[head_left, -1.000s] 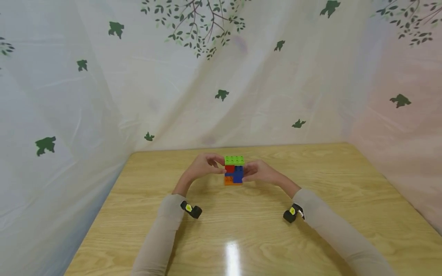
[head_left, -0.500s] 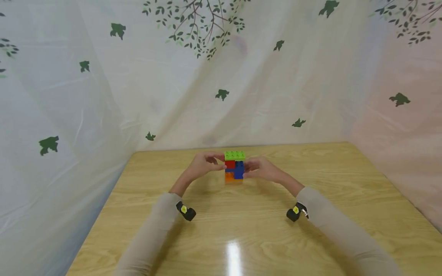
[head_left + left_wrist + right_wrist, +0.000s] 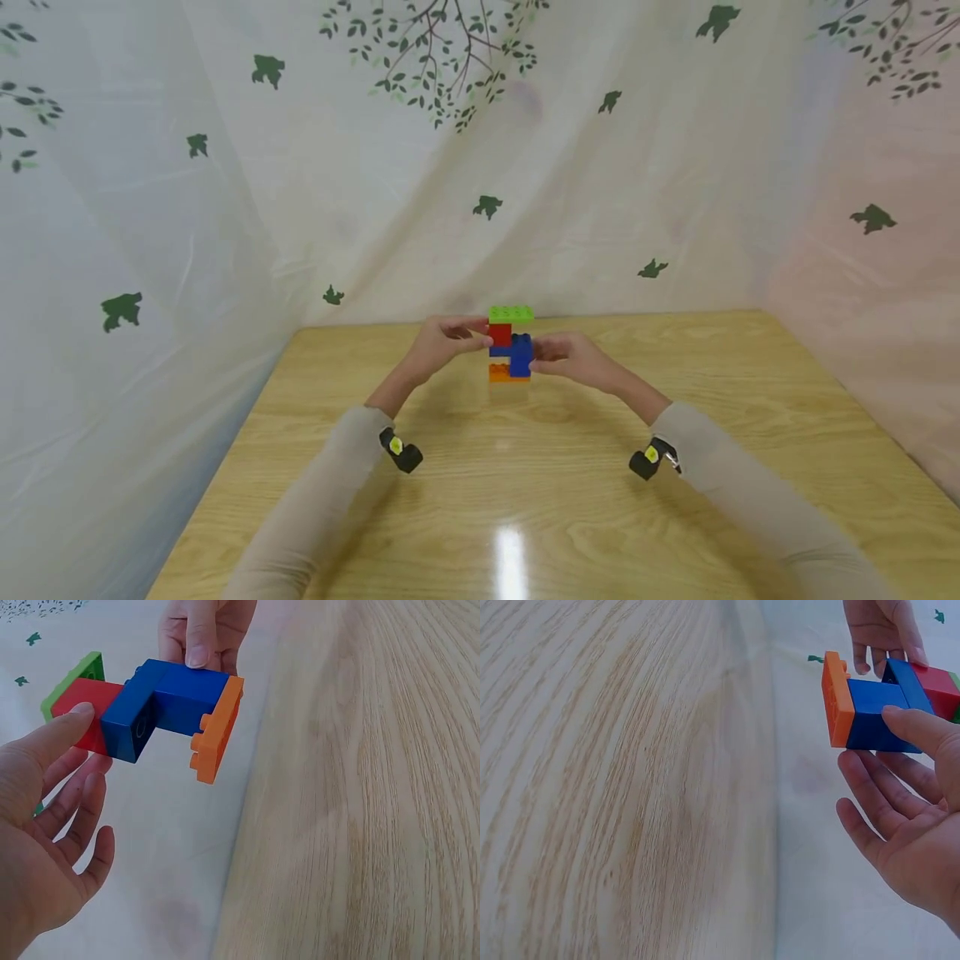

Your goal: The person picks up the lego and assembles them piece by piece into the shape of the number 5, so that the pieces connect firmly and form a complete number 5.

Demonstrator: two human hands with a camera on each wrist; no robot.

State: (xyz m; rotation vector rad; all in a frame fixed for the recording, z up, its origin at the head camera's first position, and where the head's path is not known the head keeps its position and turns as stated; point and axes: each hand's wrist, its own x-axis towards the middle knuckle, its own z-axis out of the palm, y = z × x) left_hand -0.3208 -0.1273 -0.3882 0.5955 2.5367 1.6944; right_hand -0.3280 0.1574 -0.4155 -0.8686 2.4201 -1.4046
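Note:
Both hands hold one stack of toy building bricks above the table. At its top is a flat green brick (image 3: 511,314), over a red brick (image 3: 88,712). Below these come a thin dark blue brick (image 3: 135,712) and a blocky blue brick (image 3: 874,712). A flat orange brick (image 3: 217,731) with studs forms the bottom. My left hand (image 3: 442,346) pinches the red brick from the left, its thumb on the near face. From the right, my right hand (image 3: 581,360) pinches the blocky blue brick between thumb and fingers. An open gap shows between orange and dark blue on the left side.
A wooden table (image 3: 465,500) spreads beneath the hands. Behind it hangs a pale curtain (image 3: 390,208) printed with leaves and birds. Each wrist carries a small black camera (image 3: 402,452).
The stack has risen in the head view, with both hands rising along with it. Its orange base now shows less of its top, and both hands keep their hold.

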